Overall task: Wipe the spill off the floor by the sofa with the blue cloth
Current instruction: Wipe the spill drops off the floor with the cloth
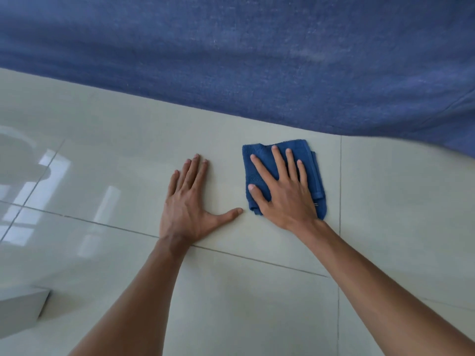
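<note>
A folded blue cloth (314, 173) lies flat on the pale tiled floor (257, 291), close to the base of the blue sofa (257, 60). My right hand (282, 191) presses down on the cloth with its fingers spread; the palm covers the cloth's lower left part. My left hand (187, 201) rests flat on the bare tile just left of the cloth, fingers together and thumb stretched toward it. No spill is visible on the glossy tile around the cloth.
The sofa's fabric front fills the whole top of the view and meets the floor along a slanted line. A white object's corner (23, 309) stands on the floor at the lower left. Window light reflects on the tiles at left.
</note>
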The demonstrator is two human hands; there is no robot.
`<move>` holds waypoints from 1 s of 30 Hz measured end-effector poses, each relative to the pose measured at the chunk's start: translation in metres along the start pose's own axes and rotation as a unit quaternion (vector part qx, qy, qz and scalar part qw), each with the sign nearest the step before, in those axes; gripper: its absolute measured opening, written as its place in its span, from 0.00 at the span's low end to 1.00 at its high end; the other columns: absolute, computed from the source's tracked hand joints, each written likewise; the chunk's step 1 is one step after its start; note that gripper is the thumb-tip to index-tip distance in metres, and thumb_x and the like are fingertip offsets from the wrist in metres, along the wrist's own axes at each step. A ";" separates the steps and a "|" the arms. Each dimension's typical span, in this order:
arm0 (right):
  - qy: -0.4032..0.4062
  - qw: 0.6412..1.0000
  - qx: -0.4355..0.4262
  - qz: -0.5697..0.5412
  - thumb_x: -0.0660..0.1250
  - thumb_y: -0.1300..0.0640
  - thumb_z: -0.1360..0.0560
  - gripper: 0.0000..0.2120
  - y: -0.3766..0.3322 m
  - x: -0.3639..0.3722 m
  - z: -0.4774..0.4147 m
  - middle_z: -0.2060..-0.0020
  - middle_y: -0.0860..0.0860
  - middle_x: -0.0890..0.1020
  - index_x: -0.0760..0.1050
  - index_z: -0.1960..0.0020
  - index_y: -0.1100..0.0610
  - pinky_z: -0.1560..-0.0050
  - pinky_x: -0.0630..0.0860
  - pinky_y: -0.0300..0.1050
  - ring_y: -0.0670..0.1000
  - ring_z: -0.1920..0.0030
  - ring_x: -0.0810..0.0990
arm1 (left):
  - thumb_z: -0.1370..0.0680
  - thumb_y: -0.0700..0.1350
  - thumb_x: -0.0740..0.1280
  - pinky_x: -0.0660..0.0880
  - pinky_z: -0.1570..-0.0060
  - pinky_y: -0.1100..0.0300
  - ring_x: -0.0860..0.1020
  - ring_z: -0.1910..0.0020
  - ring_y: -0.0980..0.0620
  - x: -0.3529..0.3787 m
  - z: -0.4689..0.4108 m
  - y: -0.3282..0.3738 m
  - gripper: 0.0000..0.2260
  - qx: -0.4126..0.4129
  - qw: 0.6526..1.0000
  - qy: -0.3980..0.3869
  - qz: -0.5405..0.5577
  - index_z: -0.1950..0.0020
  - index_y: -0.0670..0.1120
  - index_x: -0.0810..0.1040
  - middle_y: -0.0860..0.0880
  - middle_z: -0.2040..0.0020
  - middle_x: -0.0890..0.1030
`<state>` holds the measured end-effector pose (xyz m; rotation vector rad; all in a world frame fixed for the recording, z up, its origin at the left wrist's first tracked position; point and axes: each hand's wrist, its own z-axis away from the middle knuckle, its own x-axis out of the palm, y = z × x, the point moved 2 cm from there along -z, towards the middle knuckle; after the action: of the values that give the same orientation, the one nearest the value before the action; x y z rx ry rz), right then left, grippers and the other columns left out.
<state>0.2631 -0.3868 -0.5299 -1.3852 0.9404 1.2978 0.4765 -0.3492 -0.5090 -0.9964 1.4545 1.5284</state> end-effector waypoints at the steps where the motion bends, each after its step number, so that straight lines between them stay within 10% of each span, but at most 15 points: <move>1: 0.000 1.000 0.001 -0.002 0.47 0.35 0.20 0.32 -0.002 -0.001 -0.010 0.17 0.55 0.51 0.50 0.18 0.41 0.20 0.48 0.62 0.61 0.18 0.48 | 0.37 0.80 0.62 0.46 0.19 0.54 0.45 0.18 0.56 0.000 0.001 -0.001 0.57 -0.006 1.000 0.003 0.002 0.17 0.51 0.51 0.54 0.17 0.48; 30: -0.006 0.995 0.083 -0.064 0.47 0.33 0.20 0.33 0.009 -0.008 0.062 0.17 0.51 0.42 0.45 0.18 0.42 0.19 0.40 0.58 0.56 0.18 0.39 | 0.34 0.80 0.57 0.45 0.19 0.51 0.43 0.18 0.54 0.000 0.004 0.004 0.55 0.009 1.000 -0.014 -0.019 0.17 0.50 0.46 0.53 0.17 0.44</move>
<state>0.2386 -0.3292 -0.5201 -1.2860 0.9148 1.1066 0.4727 -0.3456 -0.5073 -0.9815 1.4197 1.4942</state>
